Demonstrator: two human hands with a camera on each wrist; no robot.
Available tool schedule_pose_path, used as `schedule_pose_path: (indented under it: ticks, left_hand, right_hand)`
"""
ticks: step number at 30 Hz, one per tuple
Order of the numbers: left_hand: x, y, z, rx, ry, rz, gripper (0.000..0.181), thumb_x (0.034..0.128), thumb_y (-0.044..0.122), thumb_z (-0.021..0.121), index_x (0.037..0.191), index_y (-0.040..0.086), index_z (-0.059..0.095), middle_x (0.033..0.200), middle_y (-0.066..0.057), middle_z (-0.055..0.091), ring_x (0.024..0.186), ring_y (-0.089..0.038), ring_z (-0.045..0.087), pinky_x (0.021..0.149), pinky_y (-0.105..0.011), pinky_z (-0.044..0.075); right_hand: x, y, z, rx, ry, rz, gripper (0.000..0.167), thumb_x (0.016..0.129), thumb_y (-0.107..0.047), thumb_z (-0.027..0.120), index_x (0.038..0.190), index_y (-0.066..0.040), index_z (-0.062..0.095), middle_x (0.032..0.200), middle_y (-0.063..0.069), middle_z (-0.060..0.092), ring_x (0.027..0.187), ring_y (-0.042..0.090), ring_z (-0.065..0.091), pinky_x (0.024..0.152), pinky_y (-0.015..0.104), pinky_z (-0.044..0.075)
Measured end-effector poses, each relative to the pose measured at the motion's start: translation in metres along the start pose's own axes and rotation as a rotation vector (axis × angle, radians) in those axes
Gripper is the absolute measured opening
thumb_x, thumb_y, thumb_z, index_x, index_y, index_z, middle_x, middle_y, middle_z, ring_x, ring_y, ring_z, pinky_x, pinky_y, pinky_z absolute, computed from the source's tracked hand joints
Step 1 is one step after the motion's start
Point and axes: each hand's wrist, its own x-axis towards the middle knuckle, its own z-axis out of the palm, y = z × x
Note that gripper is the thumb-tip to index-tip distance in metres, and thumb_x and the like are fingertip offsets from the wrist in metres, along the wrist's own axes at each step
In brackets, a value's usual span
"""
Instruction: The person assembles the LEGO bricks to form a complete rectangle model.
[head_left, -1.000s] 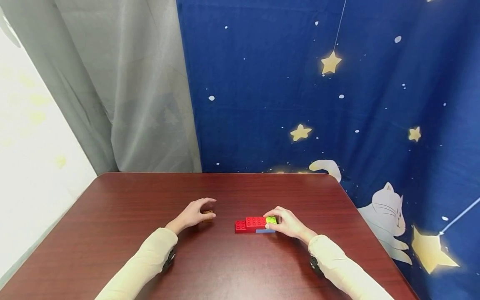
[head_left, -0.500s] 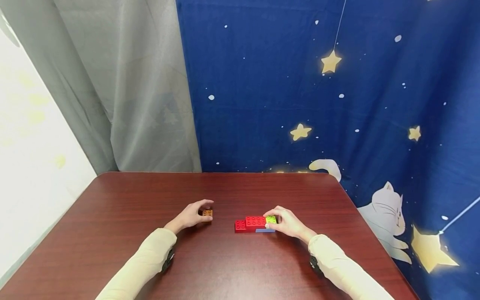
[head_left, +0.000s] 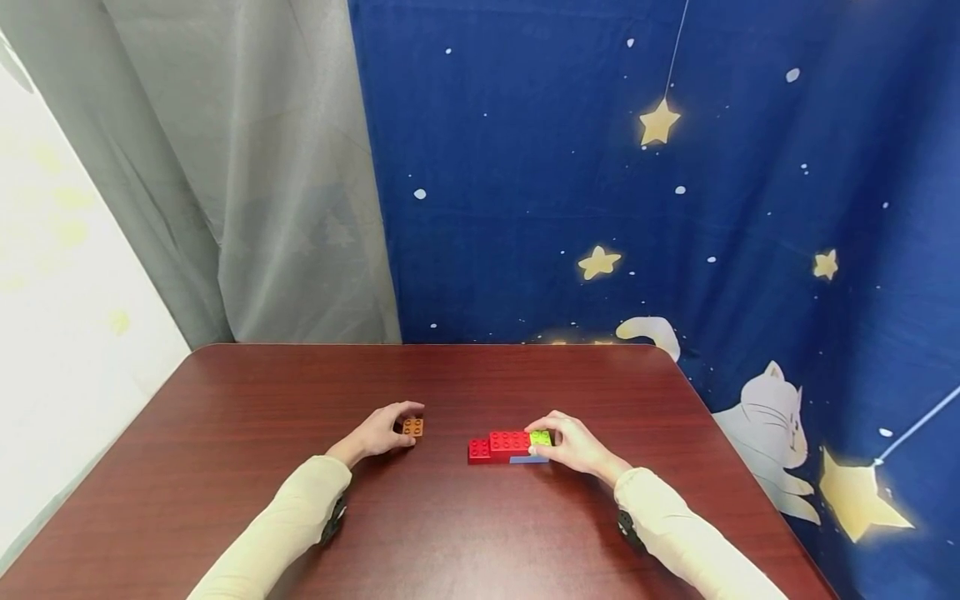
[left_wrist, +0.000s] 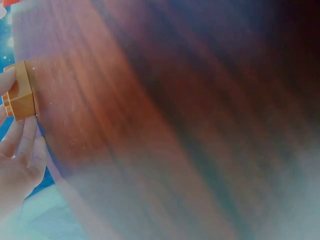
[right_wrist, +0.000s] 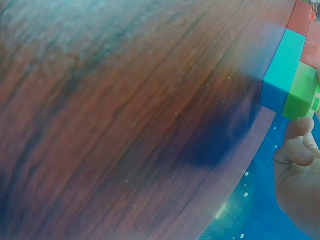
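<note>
In the head view, the left hand's (head_left: 381,431) fingers curl round an orange brick (head_left: 412,427) at three o'clock. The right hand's (head_left: 573,444) fingers pinch a green brick (head_left: 542,438) at nine o'clock.

Left wrist view: the thumb overlaps the orange brick, at twelve o'clock from the palm.

Right wrist view: the green brick touches a blue brick (right_wrist: 282,67) at eleven o'clock.

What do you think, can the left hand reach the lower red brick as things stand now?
Probably yes: only table surface lies between the left hand and the lower red brick, though the hand would likely need to release the orange brick first.
</note>
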Motion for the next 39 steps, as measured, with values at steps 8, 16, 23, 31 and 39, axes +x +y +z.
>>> schedule_pose_path:
  ticks: [8, 16, 23, 31, 39]
  left_hand:
    - [0.0, 0.002, 0.0, 0.024, -0.008, -0.071, 0.042, 0.071, 0.005, 0.07, 0.11, 0.0, 0.055, 0.1, -0.009, 0.057, 0.084, -0.021, 0.05, 0.076, -0.037, 0.04]
    - [-0.001, 0.005, 0.0, 0.008, -0.007, -0.136, 0.031, 0.0711, 0.01, 0.072, 0.099, 0.005, 0.059, 0.088, -0.002, 0.053, 0.076, -0.015, 0.048, 0.067, -0.031, 0.041]
    - [-0.002, 0.009, 0.0, 0.005, -0.011, -0.077, 0.031, 0.0715, 0.012, 0.072, 0.099, 0.005, 0.059, 0.088, -0.002, 0.054, 0.077, -0.017, 0.05, 0.067, -0.03, 0.042]
    - [0.001, 0.022, 0.002, -0.001, -0.043, -0.01, 0.03, 0.0743, 0.014, 0.07, 0.101, 0.005, 0.059, 0.089, 0.0, 0.054, 0.079, -0.017, 0.051, 0.069, -0.034, 0.044]
    - [0.005, 0.036, 0.005, -0.037, -0.044, 0.083, 0.032, 0.0743, 0.016, 0.071, 0.102, 0.005, 0.059, 0.086, 0.001, 0.055, 0.075, -0.017, 0.055, 0.068, -0.034, 0.046]
  right_hand:
    - [0.0, 0.001, 0.001, -0.007, -0.001, 0.002, 0.03, 0.073, -0.023, 0.073, 0.101, -0.015, 0.065, 0.081, -0.006, 0.052, 0.06, 0.013, 0.044, 0.052, 0.022, 0.038]
    - [0.0, 0.002, 0.001, -0.006, -0.004, 0.006, 0.03, 0.072, -0.023, 0.073, 0.1, -0.015, 0.065, 0.082, -0.006, 0.052, 0.06, 0.013, 0.044, 0.052, 0.022, 0.039]
    - [0.0, 0.001, 0.001, -0.009, -0.009, 0.005, 0.03, 0.073, -0.024, 0.073, 0.101, -0.015, 0.064, 0.082, -0.007, 0.052, 0.06, 0.012, 0.044, 0.052, 0.022, 0.038]
    - [0.0, 0.001, 0.0, -0.005, -0.015, 0.024, 0.031, 0.073, -0.024, 0.073, 0.101, -0.016, 0.064, 0.082, -0.007, 0.052, 0.061, 0.011, 0.044, 0.053, 0.023, 0.039]
    - [0.0, 0.002, 0.0, -0.004, -0.011, 0.026, 0.031, 0.073, -0.026, 0.073, 0.101, -0.017, 0.065, 0.082, -0.007, 0.052, 0.06, 0.01, 0.044, 0.052, 0.022, 0.039]
